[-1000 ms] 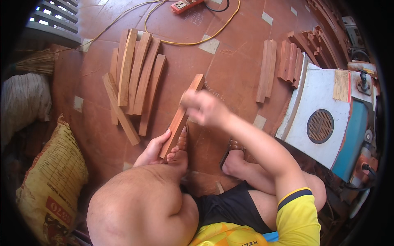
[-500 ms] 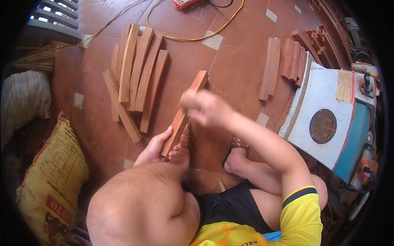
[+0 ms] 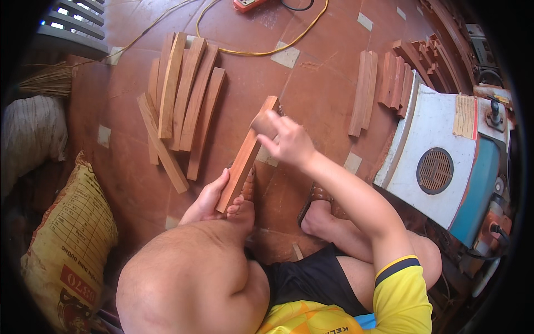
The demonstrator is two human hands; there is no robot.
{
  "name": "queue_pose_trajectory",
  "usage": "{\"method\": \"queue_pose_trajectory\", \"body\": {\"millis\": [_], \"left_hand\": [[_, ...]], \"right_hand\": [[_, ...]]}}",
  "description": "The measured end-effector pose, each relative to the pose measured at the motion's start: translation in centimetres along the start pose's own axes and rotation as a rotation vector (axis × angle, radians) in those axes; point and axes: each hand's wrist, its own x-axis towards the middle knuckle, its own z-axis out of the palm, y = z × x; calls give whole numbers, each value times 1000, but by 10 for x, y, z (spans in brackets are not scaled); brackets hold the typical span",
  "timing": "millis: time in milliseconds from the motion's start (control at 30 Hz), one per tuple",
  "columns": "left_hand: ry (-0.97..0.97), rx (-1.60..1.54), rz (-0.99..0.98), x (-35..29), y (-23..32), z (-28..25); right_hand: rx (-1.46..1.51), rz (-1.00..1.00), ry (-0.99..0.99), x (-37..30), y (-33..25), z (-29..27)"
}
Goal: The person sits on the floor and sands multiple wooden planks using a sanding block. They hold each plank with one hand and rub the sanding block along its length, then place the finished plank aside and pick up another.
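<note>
A reddish wooden strip [image 3: 243, 167] slants up and away in front of my knees. Its near end lies in my left hand [image 3: 213, 196], with the thumb along one side and the fingertips round the other. Against the strip's far part, my right hand [image 3: 289, 142] presses a small bent brown sheet that looks like sandpaper [image 3: 263, 126]. The fingers of that hand are bent over the sheet, and part of it is hidden beneath them.
Several wooden strips [image 3: 194, 106] lie on the tiled floor ahead to the left, and more strips [image 3: 362, 94] lie to the right. A white and teal machine [image 3: 414, 128] stands at my right. A yellow sack [image 3: 72, 228] leans at left; a yellow cable [image 3: 261, 53] curves beyond.
My right hand, blurred before, has shifted slightly away and to the right along the strip. The brown sheet under its fingers now shows more plainly. My left hand keeps its hold.
</note>
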Motion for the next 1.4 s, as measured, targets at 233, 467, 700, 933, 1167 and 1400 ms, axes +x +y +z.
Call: {"method": "queue_pose_trajectory", "body": {"millis": [233,467,700,933,1167,1400], "left_hand": [[185,-133,61,5,-6,13],[73,97,4,6,-1,-1],[222,-35,178,8,-9,12],[231,135,134,-3,-1,24],[194,237,161,-5,-3,15],[282,236,170,-3,-3,28]], "right_hand": [[291,-382,-190,-46,-87,-7],[-5,50,-203,4,-24,-14],[187,-297,-291,-59,-103,-3],[-69,166,-103,30,33,-11],[244,-300,-246,-47,-72,1],[43,160,10,23,37,-1]]}}
